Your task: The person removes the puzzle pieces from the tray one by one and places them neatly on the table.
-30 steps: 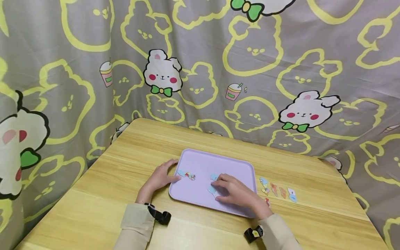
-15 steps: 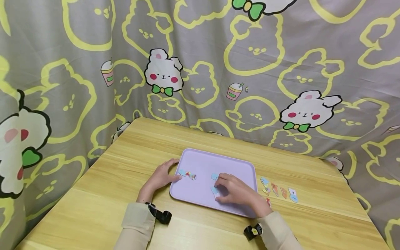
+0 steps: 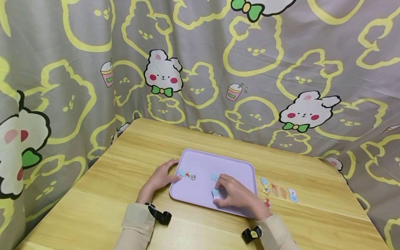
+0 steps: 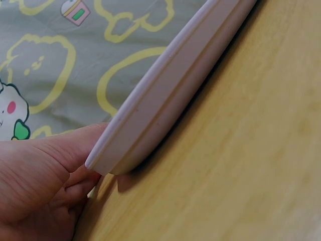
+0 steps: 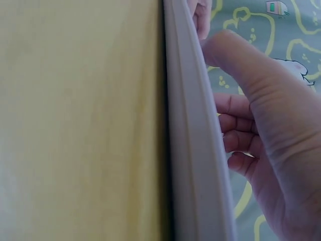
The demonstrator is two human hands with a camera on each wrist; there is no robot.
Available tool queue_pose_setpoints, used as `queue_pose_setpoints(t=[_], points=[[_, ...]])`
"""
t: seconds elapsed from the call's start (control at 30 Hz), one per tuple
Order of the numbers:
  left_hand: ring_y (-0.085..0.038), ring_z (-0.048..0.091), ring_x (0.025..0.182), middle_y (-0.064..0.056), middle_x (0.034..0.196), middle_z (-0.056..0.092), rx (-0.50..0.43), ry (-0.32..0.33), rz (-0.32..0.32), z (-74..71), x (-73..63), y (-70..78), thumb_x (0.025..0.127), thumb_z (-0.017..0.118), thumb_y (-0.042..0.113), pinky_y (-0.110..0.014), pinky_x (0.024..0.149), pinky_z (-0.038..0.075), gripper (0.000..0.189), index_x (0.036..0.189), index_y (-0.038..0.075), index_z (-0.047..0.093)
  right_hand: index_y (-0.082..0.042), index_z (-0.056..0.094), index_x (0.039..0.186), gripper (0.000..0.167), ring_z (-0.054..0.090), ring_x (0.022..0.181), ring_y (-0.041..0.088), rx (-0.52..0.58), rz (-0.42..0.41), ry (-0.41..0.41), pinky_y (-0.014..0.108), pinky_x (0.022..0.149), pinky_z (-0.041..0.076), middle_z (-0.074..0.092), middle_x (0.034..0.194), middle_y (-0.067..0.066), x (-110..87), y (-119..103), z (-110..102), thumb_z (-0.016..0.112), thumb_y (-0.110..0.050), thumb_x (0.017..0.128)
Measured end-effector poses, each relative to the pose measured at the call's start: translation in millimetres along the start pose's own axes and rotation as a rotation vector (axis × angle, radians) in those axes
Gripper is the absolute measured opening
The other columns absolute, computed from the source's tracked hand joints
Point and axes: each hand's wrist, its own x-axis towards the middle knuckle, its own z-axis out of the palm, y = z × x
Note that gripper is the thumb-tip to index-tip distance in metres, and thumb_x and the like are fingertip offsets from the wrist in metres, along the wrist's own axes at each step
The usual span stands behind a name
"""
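Note:
The fingertips and thumb of my right hand (image 3: 234, 194) pinch a small blue-and-white puzzle piece (image 3: 215, 193) low over the purple tray (image 3: 200, 198); the fingers cover part of it. Just beyond lies a light blue puzzle piece (image 3: 214, 176), partly behind the fingers. Near the tray's left side, several colourful pieces (image 3: 188, 174) lie joined in a short strip. My left hand (image 3: 161, 176) holds the tray's left edge, its thumb over the rim and the other fingers along the outside. The left wrist view shows that thumb (image 4: 75, 145) at the tray's rim (image 4: 155, 95).
On the wooden table (image 3: 312, 222), right of the tray, lie several more puzzle pieces: blue ones (image 3: 264, 181), orange ones (image 3: 274, 190), a white-and-blue one (image 3: 292, 195) and a red one (image 3: 267, 202) beside my right wrist. A patterned curtain (image 3: 200, 52) hangs behind the table.
The blue-and-white puzzle piece under my right hand has shifted slightly right and toward me, and turned a little. My left hand stays at the tray's edge.

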Motion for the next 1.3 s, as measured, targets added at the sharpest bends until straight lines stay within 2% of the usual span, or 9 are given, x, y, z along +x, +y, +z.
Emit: queue_pose_setpoints(t=[0.47, 1.3], points=[[-0.045, 0.024, 0.147, -0.023, 0.159, 0.027, 0.016, -0.001, -0.008, 1.2, -0.9, 0.9, 0.089, 0.072, 0.021, -0.060, 0.120, 0.023, 0.069, 0.149, 0.011, 0.041, -0.014, 0.063, 0.095, 0.034, 0.054, 0.085, 0.006, 0.096, 0.054, 0.054, 0.024, 0.080, 0.052, 0.057, 0.093, -0.006, -3.9, -3, 1, 0.081, -0.033, 0.074], [-0.045, 0.024, 0.147, -0.023, 0.159, 0.027, 0.024, -0.002, -0.003, 1.4, -0.6, 1.9, 0.088, 0.072, 0.022, -0.062, 0.120, 0.023, 0.070, 0.150, 0.012, 0.040, -0.014, 0.062, 0.094, 0.035, 0.054, 0.086, 0.005, 0.112, 0.076, 0.147, 0.024, 0.079, 0.052, 0.057, 0.092, -0.006, -16.2, 2, 0, 0.084, -0.027, 0.070]])
